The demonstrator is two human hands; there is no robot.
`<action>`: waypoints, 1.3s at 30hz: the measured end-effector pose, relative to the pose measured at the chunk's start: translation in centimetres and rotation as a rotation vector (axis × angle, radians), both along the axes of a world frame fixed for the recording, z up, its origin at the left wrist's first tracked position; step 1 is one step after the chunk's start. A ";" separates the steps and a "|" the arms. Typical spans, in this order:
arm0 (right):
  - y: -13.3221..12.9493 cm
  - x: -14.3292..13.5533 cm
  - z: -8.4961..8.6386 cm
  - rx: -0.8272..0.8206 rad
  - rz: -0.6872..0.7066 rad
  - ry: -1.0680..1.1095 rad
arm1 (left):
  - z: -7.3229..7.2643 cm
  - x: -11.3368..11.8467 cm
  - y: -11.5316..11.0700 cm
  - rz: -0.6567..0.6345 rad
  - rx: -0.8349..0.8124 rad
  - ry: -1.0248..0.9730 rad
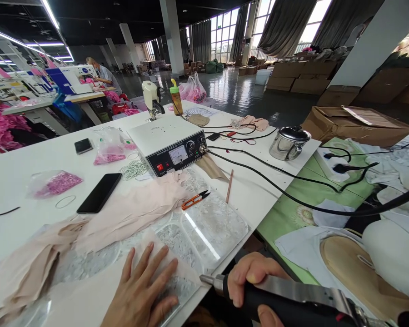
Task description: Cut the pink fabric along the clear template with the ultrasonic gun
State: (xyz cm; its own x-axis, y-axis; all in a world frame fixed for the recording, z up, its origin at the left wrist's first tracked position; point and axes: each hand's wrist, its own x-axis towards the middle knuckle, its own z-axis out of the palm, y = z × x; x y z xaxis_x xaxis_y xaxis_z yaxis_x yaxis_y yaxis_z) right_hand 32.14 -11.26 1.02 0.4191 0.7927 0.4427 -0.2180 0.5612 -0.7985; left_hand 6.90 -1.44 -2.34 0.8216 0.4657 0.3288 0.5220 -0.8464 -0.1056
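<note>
My left hand lies flat with its fingers spread on a thin pale pink fabric piece, holding it against a clear textured plastic board. My right hand is wrapped round a black handheld ultrasonic welding gun. Its metal tip points left and meets, or nearly meets, the fabric's edge near the board's front right side. More pale pink fabric and a darker beige-pink piece lie crumpled to the left. Orange-handled thread snips rest on the board beyond my left hand.
A control box with a dial sits behind the board; black cables run right. A phone, bags of pink bits, a pencil and a lidded metal mug share the white table. White garments lie at right.
</note>
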 end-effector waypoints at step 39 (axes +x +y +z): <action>-1.0 1.1 1.7 -0.097 0.061 -0.093 | 0.2 1.7 -0.1 -0.197 0.142 0.099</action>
State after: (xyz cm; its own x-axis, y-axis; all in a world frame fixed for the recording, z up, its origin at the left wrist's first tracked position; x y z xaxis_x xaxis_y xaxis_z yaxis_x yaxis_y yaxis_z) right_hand 33.23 -12.23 2.72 0.3296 0.8562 0.3978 -0.1716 0.4686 -0.8666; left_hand 8.62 -1.53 -2.12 0.9231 0.2487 0.2932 0.3302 -0.9035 -0.2732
